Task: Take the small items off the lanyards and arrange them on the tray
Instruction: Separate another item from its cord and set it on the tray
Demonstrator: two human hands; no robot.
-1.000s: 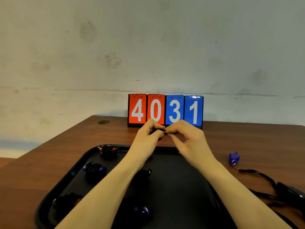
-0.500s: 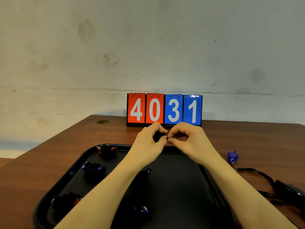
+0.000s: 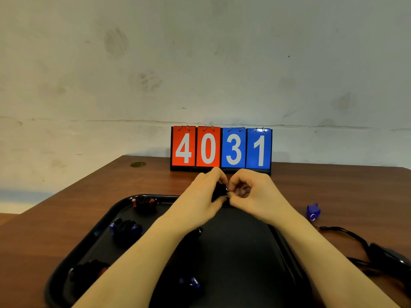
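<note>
Closest to us, a blue item and a dark one with red lie on the black tray. A little farther in sit a dark item with blue and another with red. They look already taken off.

Above the far rim of the tray, our left hand grips a small black item. Our right hand pinches something tiny at its side. It may be the ring, but it is too small to tell. Both grips are clenched tight. A second ago our fingertips were pressed close over the item. Now they have parted a bit, and we can see more of the black item. We think the item is coming loose, but it is not on the tray yet.

On the tabletop to the right lie a blue item with its ring and the black lanyards. Farthest away stands the number board, reading 4031.
</note>
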